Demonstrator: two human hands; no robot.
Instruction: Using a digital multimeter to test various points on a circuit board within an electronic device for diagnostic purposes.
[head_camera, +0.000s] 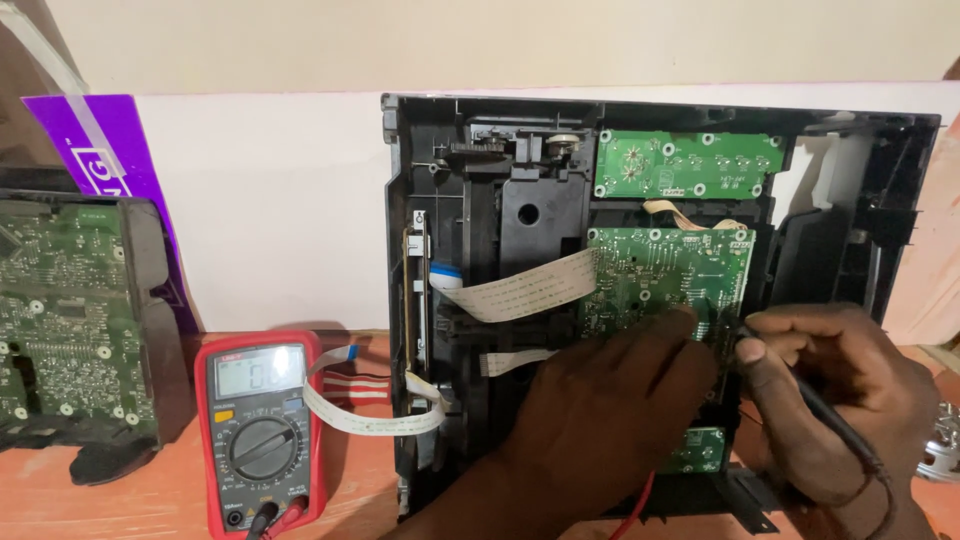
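Right hand (830, 400) pinches a black probe (800, 385), tip on the green circuit board (668, 275) to test it. Left hand (610, 400) presses that board, seemingly gripping a red-leaded probe, inside the opened black casing (500, 200). Red multimeter (262, 430) sits near left on the surface (60, 505), display readable.

The reddish table (150, 505) carries a red multimeter (262, 430) at seven o'clock, an opened black device chassis (480, 250) at centre, and another circuit-board unit (75, 330) at nine.

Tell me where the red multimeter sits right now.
In the head view the red multimeter lies low on the left, on the wooden table, between the loose green circuit board and the opened black device.
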